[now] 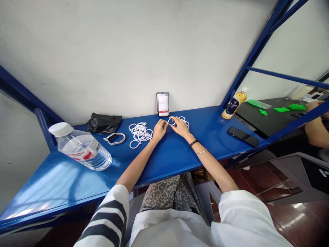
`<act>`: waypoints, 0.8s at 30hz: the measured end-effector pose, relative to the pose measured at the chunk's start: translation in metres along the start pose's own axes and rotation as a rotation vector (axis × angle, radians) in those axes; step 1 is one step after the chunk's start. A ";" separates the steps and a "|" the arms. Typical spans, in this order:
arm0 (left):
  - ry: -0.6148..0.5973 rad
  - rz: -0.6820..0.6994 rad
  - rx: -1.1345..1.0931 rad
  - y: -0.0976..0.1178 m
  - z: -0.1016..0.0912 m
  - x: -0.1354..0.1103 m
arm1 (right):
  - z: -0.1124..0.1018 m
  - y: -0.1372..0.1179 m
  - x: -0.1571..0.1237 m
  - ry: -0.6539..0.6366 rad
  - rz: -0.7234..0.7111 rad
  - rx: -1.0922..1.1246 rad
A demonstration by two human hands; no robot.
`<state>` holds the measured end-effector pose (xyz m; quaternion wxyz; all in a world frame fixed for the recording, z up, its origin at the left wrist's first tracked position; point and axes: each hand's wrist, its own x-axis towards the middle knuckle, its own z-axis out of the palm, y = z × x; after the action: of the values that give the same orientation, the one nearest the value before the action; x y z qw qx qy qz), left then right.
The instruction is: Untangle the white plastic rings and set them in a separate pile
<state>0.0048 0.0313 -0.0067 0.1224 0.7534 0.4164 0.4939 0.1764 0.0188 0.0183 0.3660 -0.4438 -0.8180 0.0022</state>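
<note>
Between my two hands is a white ring (170,122), thin and round, held up just over the blue table (177,147). My left hand (160,129) pinches its left side with the fingertips. On the other side my right hand (180,127) grips the ring between thumb and fingers. Left of my left hand lies a loose pile of similar white rings (141,132), each with a small knob. A few more white rings (185,122) lie behind my right hand, partly hidden by it.
A lit phone (163,104) leans on the wall. At left are a large water bottle (84,147), a black plastic bag (104,122) and a wristband (115,138). A juice bottle (235,103) and a dark phone (243,136) are at right. Another person's arm (316,132) shows far right.
</note>
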 end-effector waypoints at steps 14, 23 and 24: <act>0.023 0.003 0.014 -0.001 -0.001 0.000 | 0.005 0.003 0.000 -0.034 0.140 0.260; 0.057 -0.030 -0.015 -0.001 -0.001 0.001 | 0.002 0.004 0.002 0.030 0.209 0.388; 0.059 -0.029 -0.018 -0.001 -0.001 0.001 | 0.002 0.004 0.002 0.030 0.200 0.394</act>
<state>0.0034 0.0324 -0.0063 0.1239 0.7312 0.4264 0.5178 0.1773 0.0234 0.0166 0.4557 -0.4425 -0.7482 0.1918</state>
